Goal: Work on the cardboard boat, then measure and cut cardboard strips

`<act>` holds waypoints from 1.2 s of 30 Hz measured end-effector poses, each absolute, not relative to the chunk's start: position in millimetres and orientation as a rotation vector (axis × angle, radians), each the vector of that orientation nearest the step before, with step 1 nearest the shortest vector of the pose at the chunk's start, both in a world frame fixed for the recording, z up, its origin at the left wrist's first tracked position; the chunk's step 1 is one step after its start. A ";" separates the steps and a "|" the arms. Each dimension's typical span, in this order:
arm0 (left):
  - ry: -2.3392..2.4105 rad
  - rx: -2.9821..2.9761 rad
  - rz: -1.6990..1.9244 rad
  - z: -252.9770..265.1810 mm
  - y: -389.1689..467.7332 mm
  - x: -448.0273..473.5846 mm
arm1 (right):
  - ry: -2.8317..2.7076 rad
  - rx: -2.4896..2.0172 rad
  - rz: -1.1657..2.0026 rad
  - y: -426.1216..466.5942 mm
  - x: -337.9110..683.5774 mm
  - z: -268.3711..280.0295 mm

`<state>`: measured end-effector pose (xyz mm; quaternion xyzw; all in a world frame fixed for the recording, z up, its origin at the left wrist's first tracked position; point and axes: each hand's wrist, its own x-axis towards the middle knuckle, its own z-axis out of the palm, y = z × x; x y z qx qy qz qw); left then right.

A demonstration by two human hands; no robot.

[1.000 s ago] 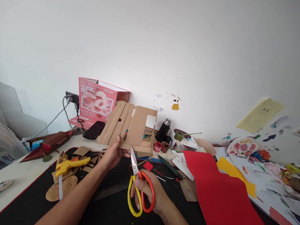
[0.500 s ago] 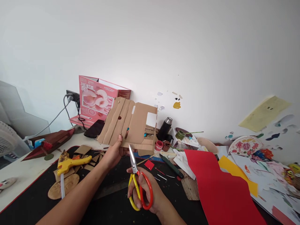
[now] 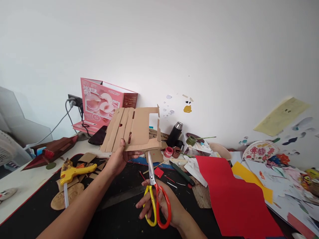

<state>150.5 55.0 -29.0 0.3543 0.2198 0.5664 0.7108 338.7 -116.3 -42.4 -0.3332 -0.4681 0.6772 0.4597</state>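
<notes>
Head view: since the earlier frames, our creased brown cardboard panel with a cut-out window (image 3: pixel 139 131) has turned, at 11 o'clock from our steel scissors with red and yellow handles (image 3: pixel 151 177). Tips moved toward its 5 o'clock corner, so we judge another edge stretch faces them. Our left hand (image 3: pixel 119 159) pinches the lower edge; our right hand (image 3: pixel 171 202) grips the handles, fingers splayed. Tip contact: can't tell. Forearms cut off, 6 o'clock.

Fan (image 3: pixel 8 145) cut off left; cardboard (image 3: pixel 141 127) partly hides pink box (image 3: pixel 102 101).
</notes>
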 end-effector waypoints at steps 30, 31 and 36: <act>0.500 0.879 1.274 -30.2 49.7 155.5 | -1.251 -1.142 1.423 -123.5 329.1 -18.9; 0.504 0.877 1.270 -29.8 49.1 155.5 | -1.241 -1.162 1.407 -123.4 329.8 -18.1; 0.547 0.873 1.232 -28.0 46.4 155.9 | -1.240 -1.204 1.354 -120.1 331.0 -17.8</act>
